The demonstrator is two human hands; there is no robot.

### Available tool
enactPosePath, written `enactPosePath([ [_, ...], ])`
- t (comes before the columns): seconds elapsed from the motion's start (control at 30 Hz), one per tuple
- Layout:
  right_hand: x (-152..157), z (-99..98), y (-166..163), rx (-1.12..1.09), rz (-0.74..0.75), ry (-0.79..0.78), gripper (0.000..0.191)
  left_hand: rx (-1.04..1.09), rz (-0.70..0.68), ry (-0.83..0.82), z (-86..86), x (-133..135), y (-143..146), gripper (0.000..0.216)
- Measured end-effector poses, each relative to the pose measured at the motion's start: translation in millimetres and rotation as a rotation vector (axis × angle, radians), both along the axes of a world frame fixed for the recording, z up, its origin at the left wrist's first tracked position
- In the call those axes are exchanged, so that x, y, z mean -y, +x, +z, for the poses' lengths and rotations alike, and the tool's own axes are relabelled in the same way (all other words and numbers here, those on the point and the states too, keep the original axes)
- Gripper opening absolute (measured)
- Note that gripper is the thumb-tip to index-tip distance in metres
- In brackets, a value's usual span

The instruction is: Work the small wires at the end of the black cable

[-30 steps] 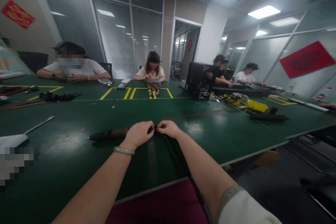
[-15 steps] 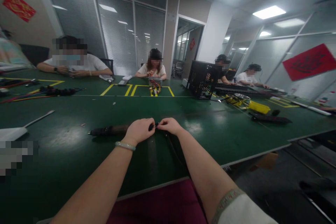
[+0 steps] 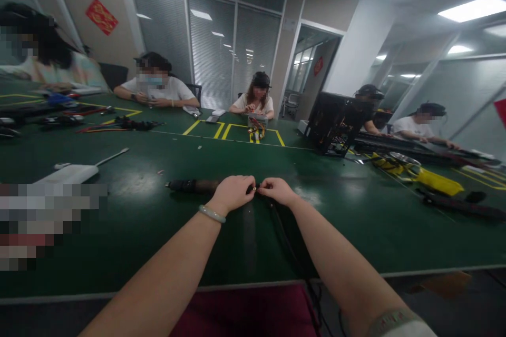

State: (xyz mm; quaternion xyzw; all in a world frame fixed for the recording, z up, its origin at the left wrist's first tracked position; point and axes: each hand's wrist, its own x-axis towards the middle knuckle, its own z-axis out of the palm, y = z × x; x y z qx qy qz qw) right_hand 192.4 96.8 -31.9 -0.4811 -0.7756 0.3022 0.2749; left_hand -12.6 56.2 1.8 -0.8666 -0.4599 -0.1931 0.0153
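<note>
My left hand [image 3: 234,192] is closed around a dark sleeved cable bundle [image 3: 193,186] that lies across the green table [image 3: 130,221] and sticks out to the left of my fist. My right hand [image 3: 278,190] is pinched shut on the same bundle's end, touching my left fingertips. A thin black cable [image 3: 285,239] trails from under my right hand toward the table's near edge. A pale bangle sits on my left wrist.
A white flat device [image 3: 73,173] lies at left. Far across sit several people with cables and a small box [image 3: 256,124] inside yellow tape marks. A black open computer case [image 3: 334,124] stands at back right, with yellow parts [image 3: 437,181] and a black bundle [image 3: 458,205] beside it.
My head has turned left, so the scene has shifted right and another person shows at far left. Both hands keep their pinch on the bundle at the same spot.
</note>
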Motion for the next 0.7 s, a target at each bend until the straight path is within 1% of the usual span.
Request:
enactPosePath([
  [0.27,8,6.9,-1,0.044,0.065,-0.028,0.025,-0.013,-0.016,-0.025,-3.8,-11,-7,0.014],
  [0.37,10,10.9,-4,0.08,0.044,0.006,0.023,-0.016,-0.037,-0.041,-5.4,-15,-9,0.013],
  [0.57,15,15.9,-8,0.098,0.012,-0.039,0.024,0.027,-0.054,-0.05,-7.3,-15,-9,0.015],
  [0.7,16,16.2,-8,0.09,0.012,-0.028,0.021,0.041,-0.069,-0.06,-8.1,-15,-9,0.012],
])
